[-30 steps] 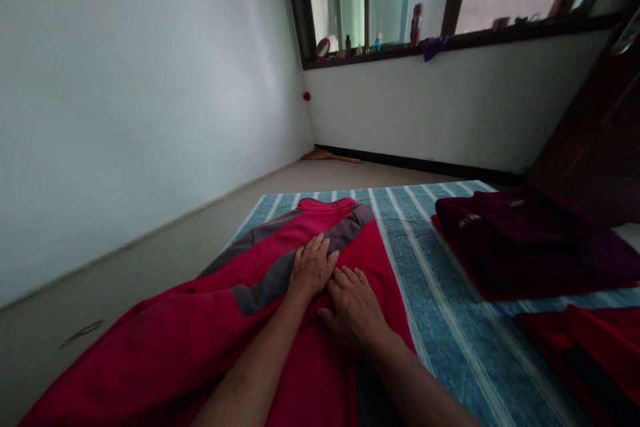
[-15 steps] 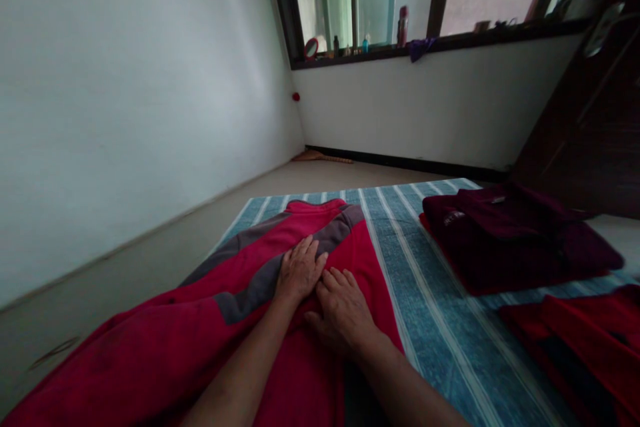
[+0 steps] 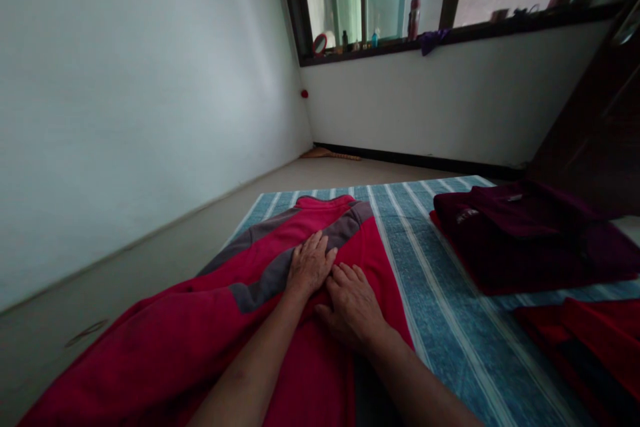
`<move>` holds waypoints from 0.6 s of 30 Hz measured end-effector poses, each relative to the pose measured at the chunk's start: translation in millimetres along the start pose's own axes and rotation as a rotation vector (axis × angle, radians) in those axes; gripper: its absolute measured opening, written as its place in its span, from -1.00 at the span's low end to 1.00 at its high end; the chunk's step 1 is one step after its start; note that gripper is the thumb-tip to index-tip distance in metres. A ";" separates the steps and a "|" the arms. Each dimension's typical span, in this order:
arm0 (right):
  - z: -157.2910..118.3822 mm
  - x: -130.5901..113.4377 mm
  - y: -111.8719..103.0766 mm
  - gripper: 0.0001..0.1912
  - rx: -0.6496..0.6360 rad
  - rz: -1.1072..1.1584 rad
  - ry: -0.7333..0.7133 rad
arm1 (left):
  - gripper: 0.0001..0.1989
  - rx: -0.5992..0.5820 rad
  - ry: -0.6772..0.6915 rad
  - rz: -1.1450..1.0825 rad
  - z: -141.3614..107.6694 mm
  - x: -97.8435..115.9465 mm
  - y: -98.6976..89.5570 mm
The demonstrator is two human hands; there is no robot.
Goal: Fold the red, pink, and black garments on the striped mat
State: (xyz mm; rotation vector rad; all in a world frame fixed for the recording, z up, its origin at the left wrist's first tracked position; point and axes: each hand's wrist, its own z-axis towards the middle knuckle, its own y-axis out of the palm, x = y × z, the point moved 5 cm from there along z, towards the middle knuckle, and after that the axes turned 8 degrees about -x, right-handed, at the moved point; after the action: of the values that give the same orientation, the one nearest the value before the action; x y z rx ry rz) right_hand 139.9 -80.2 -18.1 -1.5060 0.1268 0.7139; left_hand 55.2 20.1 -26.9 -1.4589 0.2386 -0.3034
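Note:
A red jacket with grey panels (image 3: 190, 340) lies spread on a blue and white striped cloth (image 3: 425, 267), its collar toward the far edge. My left hand (image 3: 311, 263) rests flat on a grey and red part of it, fingers a little apart, holding nothing. Just to the right and nearer to me, my right hand (image 3: 353, 303) lies palm down on the red fabric with its fingers spread. The two hands almost touch at the fingertips and thumb.
Folded dark purple clothing (image 3: 530, 240) sits on the cloth at the right, over a red piece. Nearer is another folded red garment (image 3: 600, 340). A windowsill (image 3: 390, 49) with bottles and a mirror runs along the back wall; a brown door (image 3: 590, 120) stands at the right.
The whole view has shifted slightly, so things appear a little further right. Both hands keep nearly the same place on the jacket.

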 end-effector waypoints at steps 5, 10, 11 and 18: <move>-0.4 1.3 1.8 -0.44 0.013 -0.014 -0.007 | -0.53 -0.057 -0.018 0.011 1.1 -0.4 2.8; -2.4 0.5 1.5 -0.45 0.014 -0.020 -0.012 | -0.49 -0.141 -0.041 0.009 1.7 -1.4 5.4; -2.8 0.4 1.5 -0.45 0.017 -0.023 -0.012 | -0.49 -0.143 -0.043 0.001 1.5 -1.6 5.6; -3.8 1.1 2.4 -0.55 0.025 -0.054 -0.025 | -0.48 -0.102 -0.009 -0.154 4.8 -6.7 -7.6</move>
State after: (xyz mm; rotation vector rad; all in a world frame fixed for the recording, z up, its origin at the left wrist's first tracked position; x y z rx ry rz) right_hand 140.8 -83.5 -21.0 -1.4704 0.0757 0.6852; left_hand 50.1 26.2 -19.1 -1.5821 0.1361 -0.4143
